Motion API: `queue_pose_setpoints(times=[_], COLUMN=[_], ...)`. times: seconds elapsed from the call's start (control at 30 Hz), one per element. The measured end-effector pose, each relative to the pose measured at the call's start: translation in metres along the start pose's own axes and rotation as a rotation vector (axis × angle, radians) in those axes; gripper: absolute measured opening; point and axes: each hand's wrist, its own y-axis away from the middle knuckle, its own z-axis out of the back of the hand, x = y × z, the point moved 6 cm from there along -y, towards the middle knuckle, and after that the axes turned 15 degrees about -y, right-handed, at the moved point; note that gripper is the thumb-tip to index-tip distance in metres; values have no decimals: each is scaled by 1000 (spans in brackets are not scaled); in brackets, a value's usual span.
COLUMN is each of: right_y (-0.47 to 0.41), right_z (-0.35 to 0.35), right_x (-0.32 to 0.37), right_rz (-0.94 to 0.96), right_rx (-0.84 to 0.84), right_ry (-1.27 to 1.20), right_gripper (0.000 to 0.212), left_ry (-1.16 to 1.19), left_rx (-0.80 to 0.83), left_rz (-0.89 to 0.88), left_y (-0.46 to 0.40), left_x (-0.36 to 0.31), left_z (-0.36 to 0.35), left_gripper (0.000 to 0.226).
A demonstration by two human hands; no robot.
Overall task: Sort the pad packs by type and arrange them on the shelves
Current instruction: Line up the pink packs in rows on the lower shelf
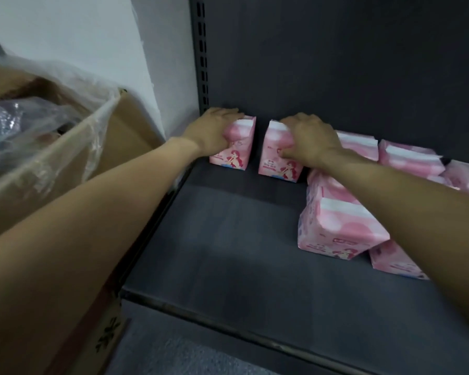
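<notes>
Two pink pad packs stand upright at the back left of a dark grey shelf (228, 239). My left hand (214, 131) grips the left pack (234, 152) from above, fingers over its top and thumb on its front. My right hand (309, 139) grips the right pack (276, 161) the same way. A small gap separates the two packs. More pink packs of the same print lie to the right: one large pack (333, 226) in front under my right forearm, and several others (406, 155) further back.
A cardboard box (125, 131) lined with clear plastic stands left of the shelf, holding wrapped goods (8, 123). The slotted shelf upright (201, 50) rises at the back left. The shelf's front lip (228, 312) runs across below my arms.
</notes>
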Motion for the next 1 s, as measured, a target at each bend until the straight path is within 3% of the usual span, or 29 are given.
queue_pose_setpoints(times=[0.17,0.3,0.53,0.63,0.8,0.87,1.0], right_y=[4,26,113,163,272,326,439], right_z=[1,25,58,64,65,57,33], right_x=[11,26,39,42,19,1,-30], right_rz=[-1,56,301,394,405,354,286], right_rx=[16,-34,-227,-305,-270,-176,76], right_ry=[102,-104,-213,-234,-181,-194,-180], right_gripper=[73,80,30,22,23,17,29], left_ry=[-114,-235,73,212,419,432,314], left_rx=[3,-41,-364,-421,-375,-299,-93], left_rz=[91,148,1,25,-7,-74,-325], left_y=[3,25,122,164,229,257,314], left_x=[-14,-33,-88,-111,-179,-220,-290], left_z=[-7,0,45,65,89,87,63], left_gripper=[69,70,44,30,25,27,32])
